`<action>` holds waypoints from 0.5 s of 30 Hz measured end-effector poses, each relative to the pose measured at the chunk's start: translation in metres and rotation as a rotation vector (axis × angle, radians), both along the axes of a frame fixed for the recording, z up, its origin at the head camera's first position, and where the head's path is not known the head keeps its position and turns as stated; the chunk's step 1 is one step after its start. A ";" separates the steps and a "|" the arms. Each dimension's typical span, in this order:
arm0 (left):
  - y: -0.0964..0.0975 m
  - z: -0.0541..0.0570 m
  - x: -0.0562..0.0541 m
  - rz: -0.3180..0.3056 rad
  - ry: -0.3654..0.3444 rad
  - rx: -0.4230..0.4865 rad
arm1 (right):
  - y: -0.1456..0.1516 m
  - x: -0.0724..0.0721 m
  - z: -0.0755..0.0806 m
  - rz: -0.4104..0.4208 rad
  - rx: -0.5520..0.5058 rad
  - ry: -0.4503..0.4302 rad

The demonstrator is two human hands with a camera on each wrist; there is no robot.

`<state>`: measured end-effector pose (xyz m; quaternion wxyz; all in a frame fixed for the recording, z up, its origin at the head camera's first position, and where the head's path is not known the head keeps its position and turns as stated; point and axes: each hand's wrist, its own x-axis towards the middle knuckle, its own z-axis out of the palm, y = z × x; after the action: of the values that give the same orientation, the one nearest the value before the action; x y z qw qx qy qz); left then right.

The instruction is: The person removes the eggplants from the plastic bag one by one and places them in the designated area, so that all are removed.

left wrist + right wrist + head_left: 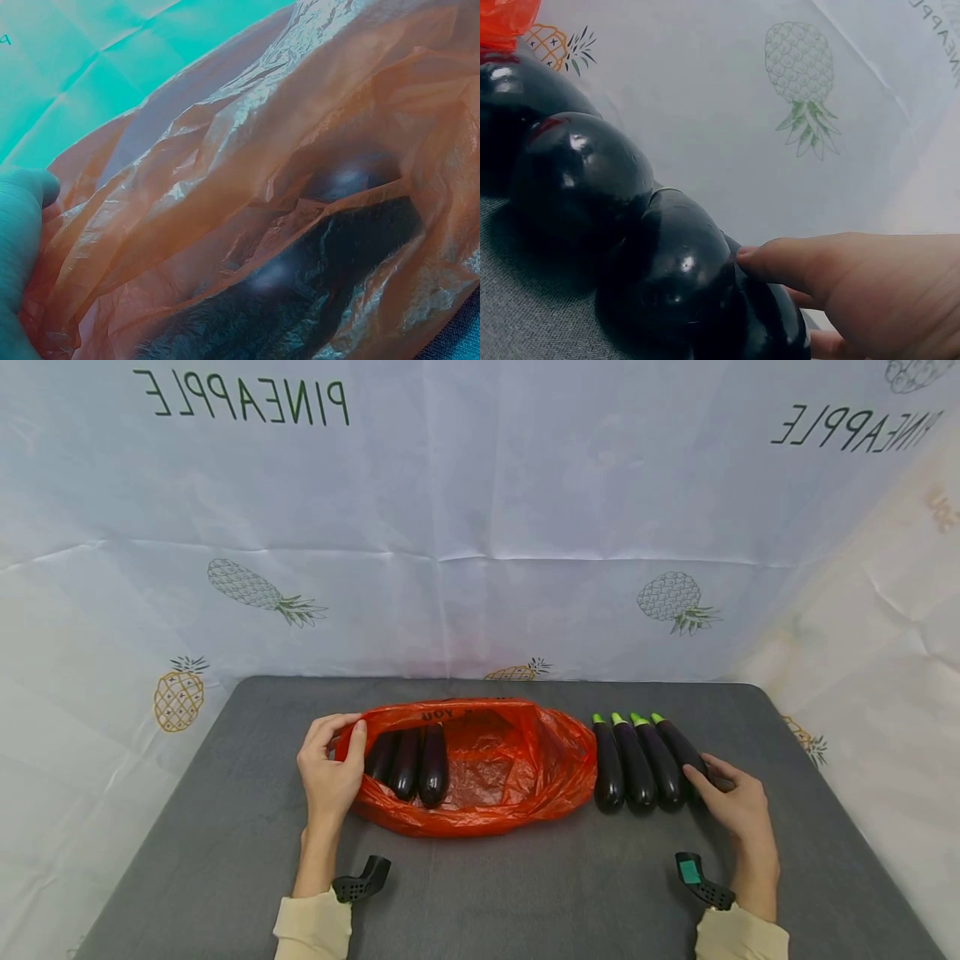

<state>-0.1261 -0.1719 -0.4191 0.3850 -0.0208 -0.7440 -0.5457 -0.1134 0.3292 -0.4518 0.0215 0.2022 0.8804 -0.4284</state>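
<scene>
A red plastic bag (465, 823) lies on its side with its mouth spread wide. My left hand (330, 777) pinches the bag's left rim, thumb inside the mouth. Three dark eggplants lie side by side in the bag's left part, the nearest to the middle being a glossy eggplant (433, 768). Right of the bag, several eggplants with green stem ends form a row. My right hand (738, 806) grips the row's rightmost eggplant (677, 745) near its lower end, thumb on its left side; in the right wrist view the fingers (832, 345) are partly hidden behind it.
Everything stands on a grey table (525, 893) with rounded far corners. A white cloth (480, 510) printed with pineapples hangs behind and beside it. The row's leftmost eggplant (608, 768) lies right beside the bag's right end.
</scene>
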 end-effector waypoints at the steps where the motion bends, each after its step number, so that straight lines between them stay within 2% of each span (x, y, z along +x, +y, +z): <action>1: 0.000 0.000 0.000 0.001 0.001 0.000 | 0.000 0.000 0.000 -0.002 0.009 0.004; 12: -0.001 -0.001 -0.001 0.007 -0.002 -0.004 | -0.004 0.002 0.004 -0.039 0.032 0.042; 15: -0.001 0.000 0.000 0.005 -0.005 -0.001 | -0.006 0.004 0.008 -0.059 0.046 0.094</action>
<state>-0.1264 -0.1726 -0.4194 0.3847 -0.0177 -0.7451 -0.5445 -0.1093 0.3231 -0.4441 -0.0372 0.2082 0.8837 -0.4176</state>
